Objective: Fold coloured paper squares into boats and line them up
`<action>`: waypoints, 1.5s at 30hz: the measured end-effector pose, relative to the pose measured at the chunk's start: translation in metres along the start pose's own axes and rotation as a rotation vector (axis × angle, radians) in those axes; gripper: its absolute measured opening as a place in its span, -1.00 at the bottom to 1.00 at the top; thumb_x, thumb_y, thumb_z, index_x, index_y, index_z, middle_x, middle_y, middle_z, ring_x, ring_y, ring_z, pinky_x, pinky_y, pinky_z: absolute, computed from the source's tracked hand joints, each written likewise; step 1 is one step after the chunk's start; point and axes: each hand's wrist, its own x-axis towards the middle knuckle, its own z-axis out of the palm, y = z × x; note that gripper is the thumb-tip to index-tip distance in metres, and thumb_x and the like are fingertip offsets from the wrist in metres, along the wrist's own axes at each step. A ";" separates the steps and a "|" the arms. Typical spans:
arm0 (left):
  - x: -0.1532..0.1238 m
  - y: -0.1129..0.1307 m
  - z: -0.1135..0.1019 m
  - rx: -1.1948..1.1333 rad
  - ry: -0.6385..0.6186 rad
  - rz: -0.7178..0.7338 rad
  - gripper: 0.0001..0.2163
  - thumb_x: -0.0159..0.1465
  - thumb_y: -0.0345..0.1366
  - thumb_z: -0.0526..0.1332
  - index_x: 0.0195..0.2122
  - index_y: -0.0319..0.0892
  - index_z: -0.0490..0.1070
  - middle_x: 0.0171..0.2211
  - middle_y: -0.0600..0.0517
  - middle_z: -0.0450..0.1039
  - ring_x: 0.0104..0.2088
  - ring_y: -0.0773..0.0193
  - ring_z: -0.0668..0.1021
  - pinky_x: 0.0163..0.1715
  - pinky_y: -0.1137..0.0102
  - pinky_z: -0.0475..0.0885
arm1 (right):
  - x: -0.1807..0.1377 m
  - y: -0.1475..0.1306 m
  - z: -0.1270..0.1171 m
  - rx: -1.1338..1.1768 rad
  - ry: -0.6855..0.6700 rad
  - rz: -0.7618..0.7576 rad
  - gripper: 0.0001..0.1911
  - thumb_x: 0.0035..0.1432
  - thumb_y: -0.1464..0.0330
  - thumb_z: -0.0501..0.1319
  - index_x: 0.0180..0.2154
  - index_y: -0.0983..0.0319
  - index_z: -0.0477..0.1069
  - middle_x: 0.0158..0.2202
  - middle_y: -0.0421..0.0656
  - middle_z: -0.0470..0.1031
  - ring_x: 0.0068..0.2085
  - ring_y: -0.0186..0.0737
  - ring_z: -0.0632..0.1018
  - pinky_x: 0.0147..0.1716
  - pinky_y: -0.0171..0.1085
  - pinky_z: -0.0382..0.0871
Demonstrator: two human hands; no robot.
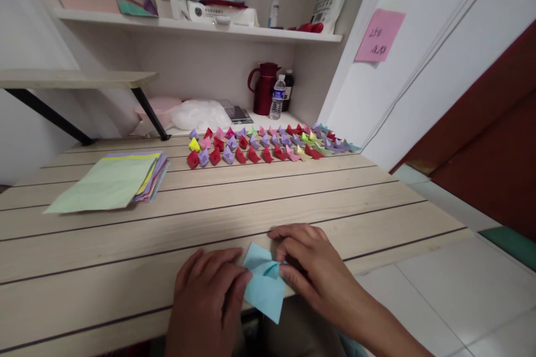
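A light blue paper sheet (264, 284), partly folded, lies at the near edge of the wooden table (218, 217) and overhangs it a little. My left hand (209, 293) presses its left side with curled fingers. My right hand (312, 268) pinches a fold at the sheet's middle right. Both hands touch the paper.
Rows of small folded paper shapes (268, 145) in red, purple, pink and yellow sit at the table's far side. A stack of coloured paper sheets (113, 181) lies at the left. Behind stand a red jug (264, 88), a water bottle (277, 97) and shelves with boxes. White floor lies to the right.
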 end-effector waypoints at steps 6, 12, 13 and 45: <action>0.001 0.009 0.009 -0.013 0.061 -0.139 -0.89 0.33 -0.29 0.10 -0.32 -0.07 0.37 -0.14 0.04 0.58 -0.11 0.10 0.54 -0.09 0.05 0.32 | 0.007 -0.010 0.004 -0.032 0.011 0.086 -0.94 0.26 0.36 0.23 -0.31 0.15 0.37 -0.01 -0.16 0.46 0.00 -0.07 0.42 -0.04 -0.06 0.22; -0.006 0.003 0.015 0.151 0.034 -0.081 -0.96 0.29 -0.29 0.18 -0.26 -0.08 0.32 -0.10 0.00 0.55 -0.09 0.11 0.54 0.07 0.05 0.17 | 0.015 -0.014 0.010 -0.137 0.014 0.109 -0.95 0.26 0.35 0.22 -0.29 0.17 0.38 -0.04 -0.13 0.45 -0.04 -0.02 0.41 -0.05 -0.01 0.21; -0.008 0.002 0.014 0.172 0.035 -0.066 -0.94 0.28 -0.29 0.19 -0.25 -0.09 0.32 -0.09 -0.01 0.55 -0.09 0.11 0.54 0.08 0.05 0.15 | 0.016 -0.014 0.011 -0.153 0.016 0.106 -0.95 0.25 0.36 0.23 -0.29 0.18 0.39 -0.04 -0.12 0.45 -0.04 -0.02 0.40 -0.06 -0.01 0.21; -0.045 0.018 0.041 0.075 0.249 0.060 -0.63 0.41 -0.26 -0.14 0.07 -0.15 0.38 -0.06 -0.01 0.58 0.00 0.21 0.53 0.13 0.24 0.24 | -0.031 -0.006 0.040 -0.248 0.314 -0.392 -0.74 0.28 0.44 0.08 -0.06 0.18 0.45 -0.08 -0.15 0.63 0.05 -0.09 0.56 0.10 -0.08 0.37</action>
